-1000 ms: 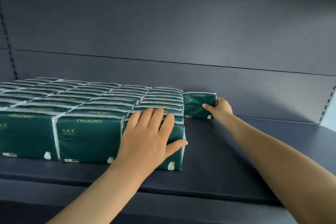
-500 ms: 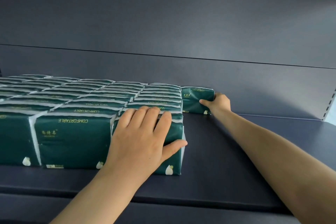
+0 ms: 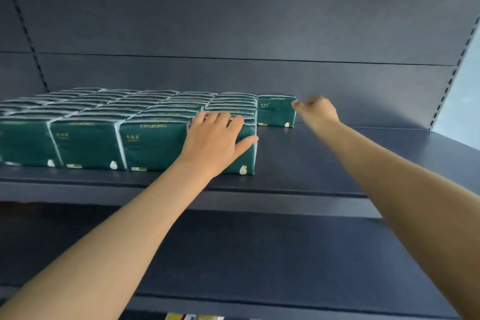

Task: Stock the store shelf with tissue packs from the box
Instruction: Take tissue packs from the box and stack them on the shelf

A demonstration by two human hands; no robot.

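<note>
Presses left hand [image 3: 211, 141] flat, fingers straight and thumb spread, against the front of the end pack [image 3: 246, 159] at the 3 o'clock corner of a block [image 3: 91, 138] of packs covering the shelf [image 3: 337, 161] toward 9 o'clock. Reaches right hand [image 3: 318, 112], blurred, to 3 o'clock of a lone pack [image 3: 275, 112] standing at the wall [image 3: 337, 86], just beside the block. Cannot tell whether gripping, touching or apart there.

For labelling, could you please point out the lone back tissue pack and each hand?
lone tissue pack [image 3: 275, 112], head view, green front face.
left hand [image 3: 213, 143], head view, back of hand.
right hand [image 3: 318, 111], head view, knuckles.
</note>
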